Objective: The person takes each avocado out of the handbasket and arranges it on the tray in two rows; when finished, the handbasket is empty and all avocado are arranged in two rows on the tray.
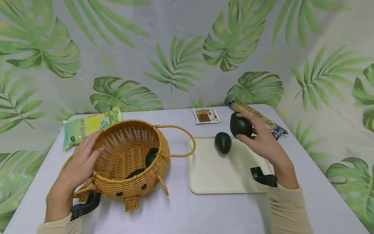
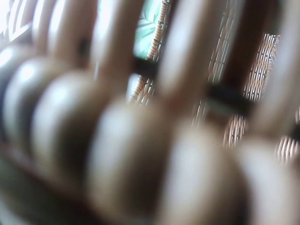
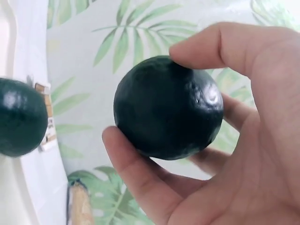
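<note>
In my right hand [image 1: 258, 135] is a dark green avocado [image 1: 241, 125], gripped between thumb and fingertips above the back right of a cream tray [image 1: 222, 178]. The right wrist view shows the thumb and fingers around the glossy avocado [image 3: 168, 108]. Another avocado [image 1: 223, 143] lies on the tray near its back edge. My left hand [image 1: 81, 162] holds the left rim of a round wicker basket [image 1: 131, 152], with the thumb over the opening. Inside the basket are two dark green avocados [image 1: 151, 157], partly hidden by the near wall. Blurred wicker weave [image 2: 131, 150] fills the left wrist view.
Behind the basket lies a green and yellow packet [image 1: 90, 126]. A small brown and white packet [image 1: 205, 116] is behind the tray, and a long golden packet [image 1: 258, 117] lies at the back right. The basket's looped handle [image 1: 182, 130] reaches toward the tray.
</note>
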The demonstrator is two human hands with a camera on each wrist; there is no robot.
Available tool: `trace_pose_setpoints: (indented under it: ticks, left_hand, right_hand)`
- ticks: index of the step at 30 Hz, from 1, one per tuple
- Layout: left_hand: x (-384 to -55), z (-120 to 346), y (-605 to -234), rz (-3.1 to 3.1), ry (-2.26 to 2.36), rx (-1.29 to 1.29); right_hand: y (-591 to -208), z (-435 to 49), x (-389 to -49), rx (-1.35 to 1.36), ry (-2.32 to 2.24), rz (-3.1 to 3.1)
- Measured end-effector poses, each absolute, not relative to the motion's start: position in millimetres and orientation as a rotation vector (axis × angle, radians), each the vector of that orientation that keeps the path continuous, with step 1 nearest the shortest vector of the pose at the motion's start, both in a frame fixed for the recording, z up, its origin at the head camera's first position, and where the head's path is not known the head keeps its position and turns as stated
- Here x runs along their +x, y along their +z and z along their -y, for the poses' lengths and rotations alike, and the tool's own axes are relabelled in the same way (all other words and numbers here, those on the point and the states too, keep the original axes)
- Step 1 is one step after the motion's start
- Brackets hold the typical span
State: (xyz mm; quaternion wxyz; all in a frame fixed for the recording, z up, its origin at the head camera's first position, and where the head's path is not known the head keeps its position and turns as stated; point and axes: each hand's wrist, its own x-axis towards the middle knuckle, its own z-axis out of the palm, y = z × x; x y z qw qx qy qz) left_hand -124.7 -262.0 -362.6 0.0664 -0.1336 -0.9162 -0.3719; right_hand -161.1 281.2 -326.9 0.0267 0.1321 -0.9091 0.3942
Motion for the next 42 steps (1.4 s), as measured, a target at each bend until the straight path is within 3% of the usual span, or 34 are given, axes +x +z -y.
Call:
trace_pose_setpoints:
  ticks: [17, 42]
  left_hand:
    - [-125.6, 263.3, -363.3, 2.775, -1.139, -0.409]
    - [-126.4, 264.1, -365.3, 2.761, -1.154, -0.391]
  right_hand:
    - [-364.8, -318.1, -183.4, 0.266, 1.46, 2.902]
    - [-404.0, -333.8, -198.4, 0.275, 1.277, 3.115]
